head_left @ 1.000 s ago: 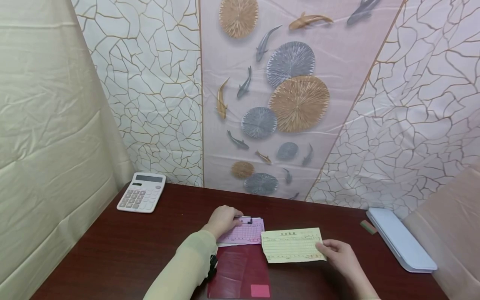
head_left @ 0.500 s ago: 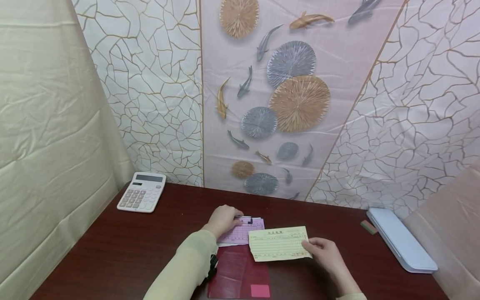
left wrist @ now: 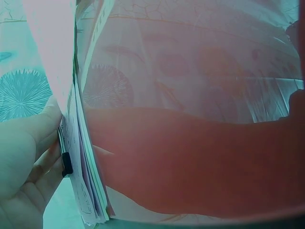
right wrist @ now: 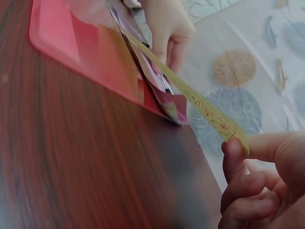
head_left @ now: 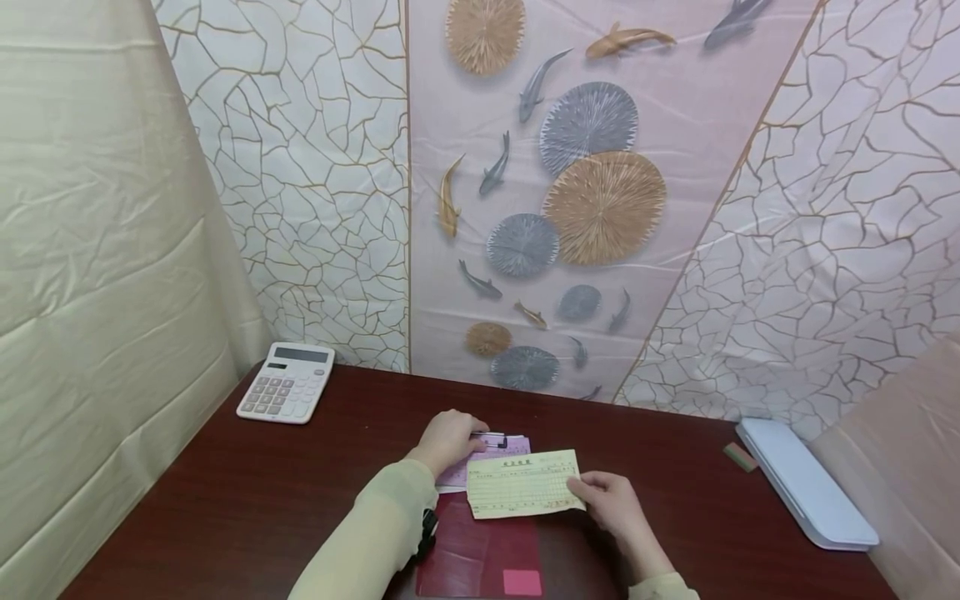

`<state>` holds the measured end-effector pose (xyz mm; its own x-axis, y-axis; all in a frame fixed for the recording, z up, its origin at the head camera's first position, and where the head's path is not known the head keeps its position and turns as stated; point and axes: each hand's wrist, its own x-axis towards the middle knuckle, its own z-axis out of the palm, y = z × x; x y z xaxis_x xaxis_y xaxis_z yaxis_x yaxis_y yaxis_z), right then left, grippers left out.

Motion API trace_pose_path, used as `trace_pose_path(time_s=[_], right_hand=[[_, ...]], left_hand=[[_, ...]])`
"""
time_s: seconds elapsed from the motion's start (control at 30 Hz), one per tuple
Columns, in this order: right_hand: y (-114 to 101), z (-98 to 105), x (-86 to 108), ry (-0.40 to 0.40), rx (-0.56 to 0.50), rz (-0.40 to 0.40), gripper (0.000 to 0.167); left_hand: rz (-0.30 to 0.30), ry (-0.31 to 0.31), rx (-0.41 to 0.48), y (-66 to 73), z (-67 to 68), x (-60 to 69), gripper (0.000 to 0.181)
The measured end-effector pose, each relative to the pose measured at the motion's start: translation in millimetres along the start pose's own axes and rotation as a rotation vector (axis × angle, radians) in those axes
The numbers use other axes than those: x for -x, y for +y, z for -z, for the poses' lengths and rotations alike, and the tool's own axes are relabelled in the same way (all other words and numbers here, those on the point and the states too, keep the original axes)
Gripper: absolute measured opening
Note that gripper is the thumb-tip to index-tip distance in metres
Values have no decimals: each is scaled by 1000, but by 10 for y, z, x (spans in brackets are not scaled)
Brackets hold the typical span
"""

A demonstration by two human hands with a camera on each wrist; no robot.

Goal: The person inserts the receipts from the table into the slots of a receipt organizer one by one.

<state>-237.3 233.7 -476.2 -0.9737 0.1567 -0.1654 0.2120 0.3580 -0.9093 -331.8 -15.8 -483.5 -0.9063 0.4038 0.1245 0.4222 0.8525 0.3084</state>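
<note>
A translucent red clip folder [head_left: 487, 546] lies on the table, with a stack of papers topped by a pink printed form [head_left: 452, 477] at its far end. My left hand [head_left: 447, 442] grips the metal clip [left wrist: 66, 163] at the top of that stack; its black end shows beside the fingers. Between thumb and fingers, my right hand [head_left: 611, 502] pinches the right edge of a yellow printed form [head_left: 521, 486]. This form overlaps the right part of the pink form and the folder's upper part. In the right wrist view it appears nearly edge-on, raised at the pinched end.
A white calculator [head_left: 287, 383] lies at the table's back left. At the right are a pale blue case [head_left: 806, 483] and a small green-brown block [head_left: 740, 457]. Patterned cloth [head_left: 330, 208] hangs behind the dark wooden table [head_left: 202, 508].
My right hand has moved left with the yellow form, bringing it over the pink form and folder. The left hand stays at the clip.
</note>
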Motion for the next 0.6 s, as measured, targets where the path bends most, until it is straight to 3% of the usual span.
trace_pose_path(time_s=[0.6], right_hand=[[-132,-414,-9,-34,-21,-6,20]], left_hand=[[-31,0,11,-20,-8,-1,28]])
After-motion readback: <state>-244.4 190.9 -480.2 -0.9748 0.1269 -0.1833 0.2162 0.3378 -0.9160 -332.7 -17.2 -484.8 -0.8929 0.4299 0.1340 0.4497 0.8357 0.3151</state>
